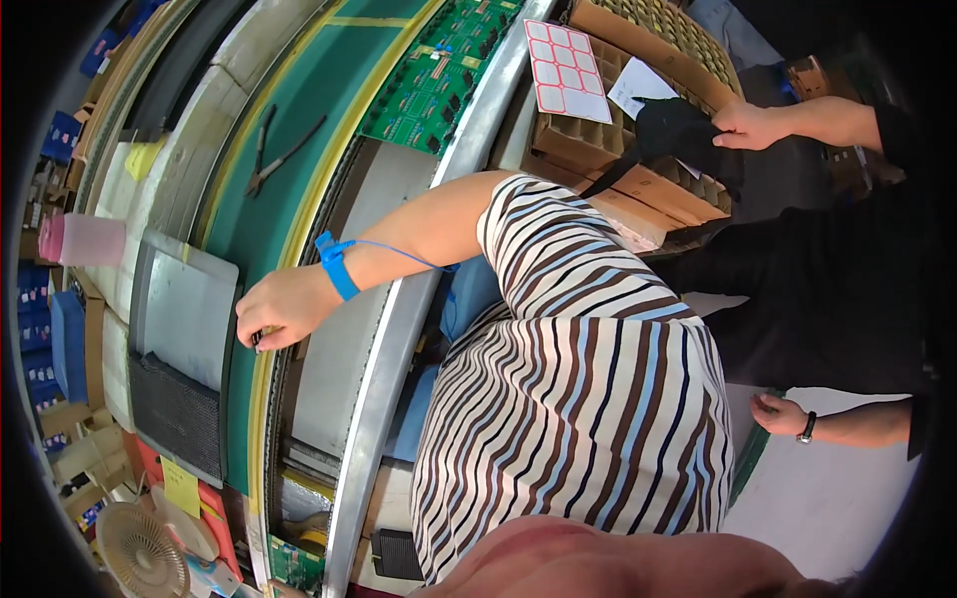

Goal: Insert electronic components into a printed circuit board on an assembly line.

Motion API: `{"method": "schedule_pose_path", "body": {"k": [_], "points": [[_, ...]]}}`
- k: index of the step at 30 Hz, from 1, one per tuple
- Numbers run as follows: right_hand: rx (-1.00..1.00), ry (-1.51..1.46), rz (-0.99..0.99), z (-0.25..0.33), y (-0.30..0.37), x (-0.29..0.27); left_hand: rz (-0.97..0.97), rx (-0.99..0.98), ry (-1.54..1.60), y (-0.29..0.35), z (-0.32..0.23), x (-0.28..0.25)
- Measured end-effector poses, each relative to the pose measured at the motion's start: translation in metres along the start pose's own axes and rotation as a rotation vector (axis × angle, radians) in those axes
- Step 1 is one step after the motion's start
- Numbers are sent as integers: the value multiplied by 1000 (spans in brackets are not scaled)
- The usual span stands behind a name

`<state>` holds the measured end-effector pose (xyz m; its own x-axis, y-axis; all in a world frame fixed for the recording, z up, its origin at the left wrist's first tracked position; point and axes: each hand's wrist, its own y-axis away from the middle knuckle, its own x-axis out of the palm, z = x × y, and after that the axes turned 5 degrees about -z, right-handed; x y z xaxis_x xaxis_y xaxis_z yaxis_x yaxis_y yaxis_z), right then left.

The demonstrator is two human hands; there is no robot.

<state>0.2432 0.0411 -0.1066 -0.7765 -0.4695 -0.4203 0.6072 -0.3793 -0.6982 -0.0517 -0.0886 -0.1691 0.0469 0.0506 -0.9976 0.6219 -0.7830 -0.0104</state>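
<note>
My right hand (284, 307), with a blue wrist strap (339, 271) and its cord, reaches left over the green mat (261, 229). Its fingers are pinched on a small dark part (261, 336), mostly hidden by the fingertips. Just beyond the hand lies a grey tray (189, 282) with a black mesh pad (177, 411) on its near part. Open-jawed pliers (279, 157) rest on the mat above the hand. A large green circuit board (439, 75) spans the line farther up. My left hand cannot be made out.
A metal rail (374, 439) edges the line. At upper right, divided cardboard boxes (578, 149) carry a label sheet (566, 70). A person in black (817, 289) stands at the right, one hand (753, 125) at a dark cloth-like thing. A pink bottle (80, 241) and fan (142, 550) stand left.
</note>
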Motion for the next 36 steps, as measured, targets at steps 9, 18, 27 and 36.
{"method": "schedule_pose_path", "body": {"k": [9,18,27,36], "points": [[4,-63,19,4,-5,-10,-7,-340,8,69,212,-33],[-13,-26,19,5,-6,-11,20,-664,-26,101,320,-54],[-18,1,-18,-4,-1,-10,160,-487,-60,111,185,-80],[-8,-75,-29,1,-1,-2,-347,-7,-81,198,148,-127]]}}
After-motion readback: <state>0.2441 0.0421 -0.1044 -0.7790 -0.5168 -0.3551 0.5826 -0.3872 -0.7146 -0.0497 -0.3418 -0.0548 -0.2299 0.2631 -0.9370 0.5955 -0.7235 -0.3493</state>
